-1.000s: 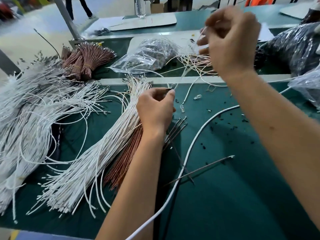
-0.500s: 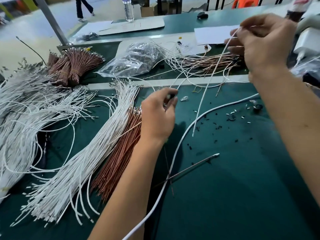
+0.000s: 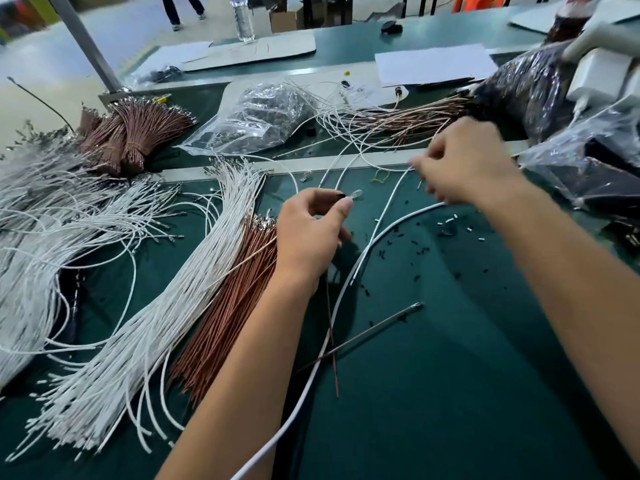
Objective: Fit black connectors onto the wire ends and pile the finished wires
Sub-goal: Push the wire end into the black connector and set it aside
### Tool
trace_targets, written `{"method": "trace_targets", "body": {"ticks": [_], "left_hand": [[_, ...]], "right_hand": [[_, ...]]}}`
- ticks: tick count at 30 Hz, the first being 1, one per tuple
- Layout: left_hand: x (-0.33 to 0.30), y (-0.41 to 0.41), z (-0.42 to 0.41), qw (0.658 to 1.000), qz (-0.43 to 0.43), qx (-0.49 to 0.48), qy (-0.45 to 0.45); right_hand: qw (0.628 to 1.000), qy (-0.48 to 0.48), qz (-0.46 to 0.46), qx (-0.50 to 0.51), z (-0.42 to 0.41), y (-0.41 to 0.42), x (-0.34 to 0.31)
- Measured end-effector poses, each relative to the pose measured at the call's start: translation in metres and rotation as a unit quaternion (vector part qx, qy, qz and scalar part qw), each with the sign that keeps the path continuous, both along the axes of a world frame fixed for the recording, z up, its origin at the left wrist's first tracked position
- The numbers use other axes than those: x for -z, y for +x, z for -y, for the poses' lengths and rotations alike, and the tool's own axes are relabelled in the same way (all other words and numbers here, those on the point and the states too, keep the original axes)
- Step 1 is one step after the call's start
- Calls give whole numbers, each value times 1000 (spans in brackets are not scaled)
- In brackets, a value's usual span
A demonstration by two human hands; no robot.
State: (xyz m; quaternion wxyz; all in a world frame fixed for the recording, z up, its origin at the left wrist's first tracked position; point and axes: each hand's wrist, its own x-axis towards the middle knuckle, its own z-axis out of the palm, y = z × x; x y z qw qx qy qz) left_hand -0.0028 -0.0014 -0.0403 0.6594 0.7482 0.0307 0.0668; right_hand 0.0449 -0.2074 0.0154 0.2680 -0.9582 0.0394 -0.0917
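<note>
Head view, left hand [image 3: 311, 230] curled, pinching a black connector [image 3: 341, 195], blurred right hand [image 3: 464, 164] pinching a white wire [image 3: 388, 209].

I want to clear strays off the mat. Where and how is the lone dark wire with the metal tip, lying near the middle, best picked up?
Pinch the dark wire along its bare upper stretch, just below the metal tip, coming straight down from above. It lies flat on the green mat, free there, whereas its lower end crosses a thin brown wire and the white cable, which would probably snag.
</note>
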Motion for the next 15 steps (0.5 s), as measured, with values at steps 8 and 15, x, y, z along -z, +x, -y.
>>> {"method": "trace_targets", "body": {"ticks": [8,15], "left_hand": [[-4,-3,0,995,-13,4,-100],[-8,-7,0,978,83,91,-166]], "right_hand": [[981,-137,-134,-21,-65,-32,21],[984,-60,-168,-17,-54,-36,19]]}}
